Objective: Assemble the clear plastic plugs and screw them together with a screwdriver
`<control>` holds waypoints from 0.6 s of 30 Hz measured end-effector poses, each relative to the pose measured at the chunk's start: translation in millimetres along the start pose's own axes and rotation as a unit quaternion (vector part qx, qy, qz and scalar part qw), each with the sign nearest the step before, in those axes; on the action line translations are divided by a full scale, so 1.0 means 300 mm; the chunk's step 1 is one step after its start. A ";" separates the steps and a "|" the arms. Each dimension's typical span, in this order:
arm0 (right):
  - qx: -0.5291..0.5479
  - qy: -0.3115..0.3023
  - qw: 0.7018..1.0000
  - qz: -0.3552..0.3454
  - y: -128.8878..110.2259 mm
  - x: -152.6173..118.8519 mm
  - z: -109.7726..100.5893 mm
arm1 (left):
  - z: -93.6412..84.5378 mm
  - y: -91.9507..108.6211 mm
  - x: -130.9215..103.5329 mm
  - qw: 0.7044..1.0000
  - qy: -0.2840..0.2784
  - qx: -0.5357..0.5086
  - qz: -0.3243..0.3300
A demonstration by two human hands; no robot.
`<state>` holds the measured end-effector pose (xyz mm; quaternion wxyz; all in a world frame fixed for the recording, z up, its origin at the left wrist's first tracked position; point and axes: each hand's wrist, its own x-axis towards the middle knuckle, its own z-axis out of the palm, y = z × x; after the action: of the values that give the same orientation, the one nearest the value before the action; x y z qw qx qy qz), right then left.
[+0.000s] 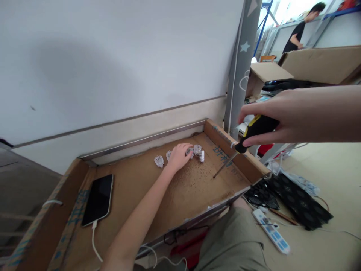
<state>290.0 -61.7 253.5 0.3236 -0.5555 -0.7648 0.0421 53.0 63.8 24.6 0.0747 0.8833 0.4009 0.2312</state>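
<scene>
My right hand (270, 120) is wrapped round a screwdriver (261, 128) with a black and yellow handle. The screwdriver's shaft slants down to the left, its tip near the cardboard surface. Over on the cardboard, my left hand (179, 153) has its fingers curled at a small white plug (190, 152), partly covered by them. Beside this hand lie more white plugs: one to the left (159, 161), one partly hidden by the hand (169, 155), one to the right (197, 149) and one on its side (202, 156).
A phone (97, 200) with a white cable lies at the left of the cardboard-lined tray (237, 162). A pale panel (118, 67) stands behind. On the floor at right are a power strip (271, 230) and black fan panels (300, 199). A person (299, 34) stands beyond cardboard boxes.
</scene>
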 end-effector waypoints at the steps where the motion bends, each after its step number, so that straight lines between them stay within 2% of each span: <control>1: -0.055 -0.066 0.996 -0.005 -0.003 -0.008 -0.007 | 0.016 0.005 0.012 1.000 -0.017 -0.005 -0.010; 2: -0.117 -0.123 0.985 -0.019 -0.007 -0.018 -0.012 | 0.027 0.007 0.013 0.999 -0.029 -0.008 -0.022; 3: -0.175 -0.153 0.972 -0.045 -0.012 -0.029 -0.014 | 0.029 0.008 0.002 0.999 -0.035 -0.012 -0.033; 4: -0.223 -0.154 0.959 -0.085 -0.017 -0.041 -0.013 | 0.025 0.010 -0.022 0.998 -0.038 -0.016 -0.038; 6: -0.279 -0.101 0.936 -0.188 -0.029 -0.066 0.000 | -0.001 0.017 -0.097 0.998 -0.045 -0.032 -0.021; 8: -0.290 -0.048 0.916 -0.272 -0.047 -0.086 0.025 | -0.033 0.033 -0.192 0.997 -0.054 -0.046 -0.007; 10: -0.236 -0.020 0.927 -0.291 -0.069 -0.100 0.060 | -0.055 0.051 -0.275 0.997 -0.060 -0.052 -0.007; 12: -0.090 0.004 0.969 -0.231 -0.091 -0.108 0.098 | -0.057 0.063 -0.323 0.997 -0.047 -0.053 -0.016; 13: 0.010 0.015 0.984 -0.176 -0.100 -0.111 0.119 | -0.052 0.067 -0.332 0.997 -0.036 -0.057 -0.020; 14: 0.113 0.023 0.987 -0.112 -0.107 -0.114 0.140 | -0.043 0.069 -0.333 0.997 -0.027 -0.065 -0.023; 16: 0.288 0.032 0.957 0.014 -0.116 -0.119 0.182 | -0.025 0.068 -0.322 0.996 -0.007 -0.085 -0.036; 18: 0.402 0.045 0.910 0.094 -0.124 -0.125 0.221 | -0.011 0.065 -0.312 0.993 0.013 -0.100 -0.052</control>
<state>229.9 -89.3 200.3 0.5479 -0.4489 -0.6124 0.3511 11.1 -19.1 1.2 0.1699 0.8461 0.4223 0.2773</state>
